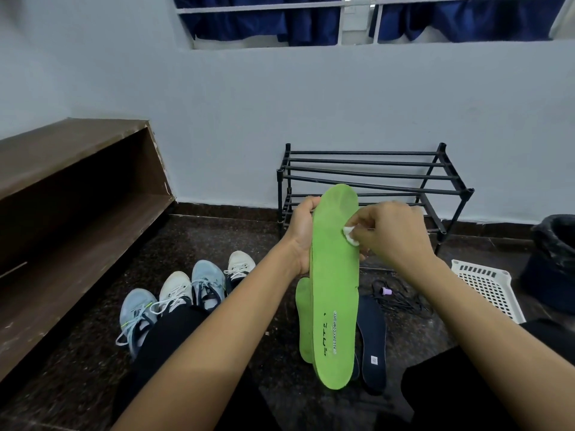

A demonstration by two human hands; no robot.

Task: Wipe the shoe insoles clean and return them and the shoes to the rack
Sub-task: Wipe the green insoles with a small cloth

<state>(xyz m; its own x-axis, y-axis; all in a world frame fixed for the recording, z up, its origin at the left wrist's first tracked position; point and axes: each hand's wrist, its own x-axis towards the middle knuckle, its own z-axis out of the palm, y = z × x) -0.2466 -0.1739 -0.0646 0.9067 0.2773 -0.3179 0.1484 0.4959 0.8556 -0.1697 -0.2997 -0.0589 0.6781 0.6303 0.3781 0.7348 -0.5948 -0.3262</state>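
The green insole [334, 275] stands almost upright in mid-air at the middle of my view, toe end up and printed heel at six o'clock. Its top face is turned to me so I can see what I wipe. It looks thin and springy. The foam is scuffed and duller toward the toe, and grey lettering runs along the heel.

My left grip [303, 234] is clamped on its edge at nine o'clock with the fingers wrapped behind, I judge to brace it against the rubbing. My right grip [395, 231], at three o'clock, pinches a small white pad [350, 234] and presses it on the forefoot near the right edge.

A second green insole [303, 321] shows just behind at seven o'clock; I cannot tell whether it lies on the floor [93, 353] or is held too. Dark insoles [371, 337] lie on the floor at five o'clock, within reach for their turn. Four shoes [207, 281] wait in a row at nine o'clock. The black rack [373, 175] stands at twelve o'clock against the wall, near enough to load from where I sit.
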